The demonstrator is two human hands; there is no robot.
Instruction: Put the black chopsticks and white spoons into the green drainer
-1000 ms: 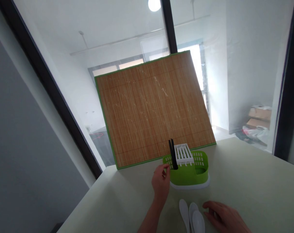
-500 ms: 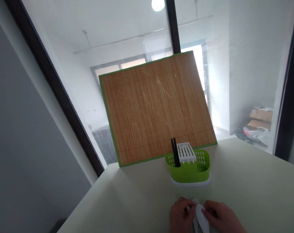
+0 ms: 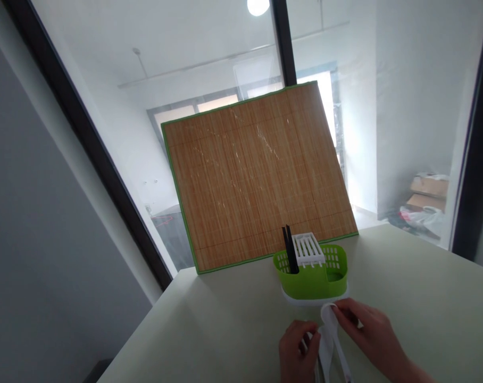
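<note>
The white, round-bowled spoon we pinch in our right hand; whether our left hand grips, we cannot tell.

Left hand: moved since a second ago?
Yes. Judged against the green basket, the left hand has moved from its left end back toward the wearer, now by the white spoons.

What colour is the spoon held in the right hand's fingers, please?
The spoon is white; it shows best in the head view.
</note>
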